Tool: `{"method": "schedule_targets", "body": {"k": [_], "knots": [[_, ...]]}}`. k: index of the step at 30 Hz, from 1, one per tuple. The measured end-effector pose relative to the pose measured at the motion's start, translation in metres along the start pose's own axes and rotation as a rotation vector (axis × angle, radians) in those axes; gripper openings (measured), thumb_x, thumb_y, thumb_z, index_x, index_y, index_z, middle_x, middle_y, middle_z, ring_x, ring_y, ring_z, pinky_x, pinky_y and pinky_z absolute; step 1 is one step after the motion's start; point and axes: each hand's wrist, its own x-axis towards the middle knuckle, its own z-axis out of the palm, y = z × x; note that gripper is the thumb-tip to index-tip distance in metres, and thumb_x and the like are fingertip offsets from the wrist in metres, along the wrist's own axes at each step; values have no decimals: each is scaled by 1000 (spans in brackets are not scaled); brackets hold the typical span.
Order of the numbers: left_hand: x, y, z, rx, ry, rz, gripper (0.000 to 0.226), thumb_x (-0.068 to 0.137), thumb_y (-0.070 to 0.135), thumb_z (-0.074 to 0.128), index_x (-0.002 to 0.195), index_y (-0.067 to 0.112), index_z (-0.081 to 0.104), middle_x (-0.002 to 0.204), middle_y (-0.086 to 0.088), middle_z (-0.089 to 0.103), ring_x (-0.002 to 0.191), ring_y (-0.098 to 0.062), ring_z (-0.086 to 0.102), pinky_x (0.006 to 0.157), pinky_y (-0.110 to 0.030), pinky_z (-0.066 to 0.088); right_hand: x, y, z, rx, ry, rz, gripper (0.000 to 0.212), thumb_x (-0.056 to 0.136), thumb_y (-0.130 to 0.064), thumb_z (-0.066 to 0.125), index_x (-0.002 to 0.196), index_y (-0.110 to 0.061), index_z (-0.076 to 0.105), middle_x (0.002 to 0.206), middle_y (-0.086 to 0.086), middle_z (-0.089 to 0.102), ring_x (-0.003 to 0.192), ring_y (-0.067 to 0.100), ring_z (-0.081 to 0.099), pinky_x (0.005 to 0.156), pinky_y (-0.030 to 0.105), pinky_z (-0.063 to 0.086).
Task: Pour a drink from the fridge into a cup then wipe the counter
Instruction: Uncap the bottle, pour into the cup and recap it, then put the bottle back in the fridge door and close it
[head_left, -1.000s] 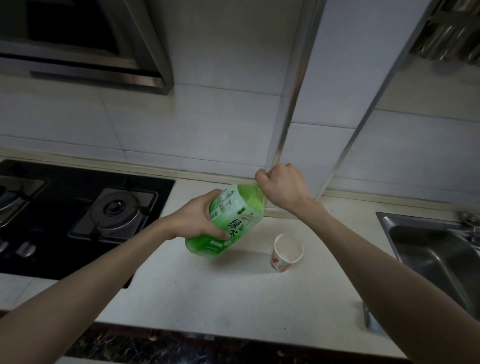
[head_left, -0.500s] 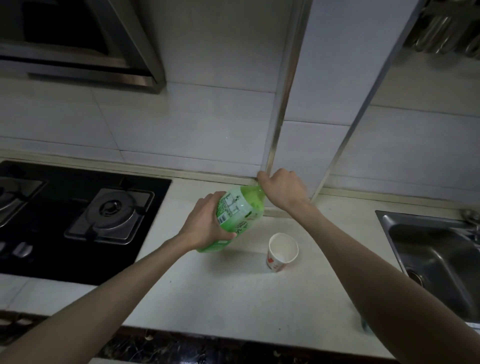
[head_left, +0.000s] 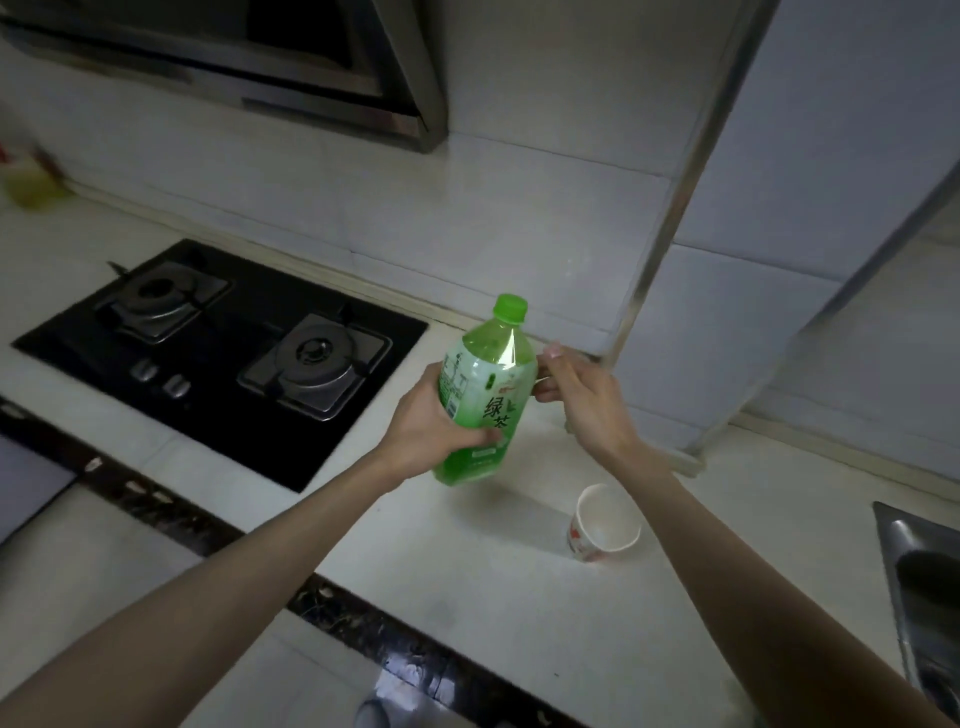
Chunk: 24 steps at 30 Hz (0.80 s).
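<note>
A green tea bottle with a green cap on it is held nearly upright above the counter. My left hand grips the bottle around its label. Just right of the bottle is my right hand, fingers loosely apart and holding nothing, its fingertips close to the bottle's shoulder. A white paper cup with a red print stands upright on the counter, lower right of the bottle, and looks empty.
A black two-burner gas hob lies left of the bottle, with a range hood above it. A steel sink is at the right edge. A yellowish bottle stands far left by the tiled wall.
My right hand has left the bottle's cap and dropped beside the bottle. The bottle has come upright in my left hand. The view has swung left and down.
</note>
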Motion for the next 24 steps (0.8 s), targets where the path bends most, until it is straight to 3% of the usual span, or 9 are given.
{"method": "schedule_targets", "body": {"k": [5,9,14,18,21,24], "knots": [[-28,-14,-25,-63,168,-85,93,45,35,96,125,24,50,113,11,68,106,-7,64,92,-33,55,0,3,36,109,-187,-50,25,100,-25,50,100,-11,70,90,5,73,86,23,69,82,39,56],[-59,-22,-58,-58,291,-152,88,50,30,97,124,22,50,111,10,67,104,-7,64,92,-34,56,-4,-12,75,264,-302,-57,26,91,-28,53,98,-9,69,90,10,73,85,26,70,79,36,56],[-100,-33,-106,-71,423,-180,92,53,28,96,130,17,47,116,4,66,108,-15,64,95,-41,54,-15,-43,127,224,-436,-156,20,94,-26,54,100,-14,69,95,6,73,88,25,70,80,36,56],[-136,-46,-144,-108,488,-182,88,56,26,96,129,15,48,116,3,67,106,-14,65,95,-41,55,-33,-70,169,164,-538,-233,15,96,-17,55,103,-20,68,95,1,73,90,16,70,78,26,56],[-164,-60,-175,-156,513,-188,84,57,23,95,127,15,50,114,2,69,105,-14,67,94,-41,56,-52,-90,203,133,-585,-275,17,96,-15,56,107,-17,69,95,-3,73,88,9,69,77,19,54],[-193,-78,-210,-197,544,-184,81,58,19,95,126,15,51,113,2,70,103,-13,68,92,-38,57,-73,-107,244,132,-623,-284,22,97,-16,55,114,-10,68,100,2,73,93,12,69,81,25,55]]}}
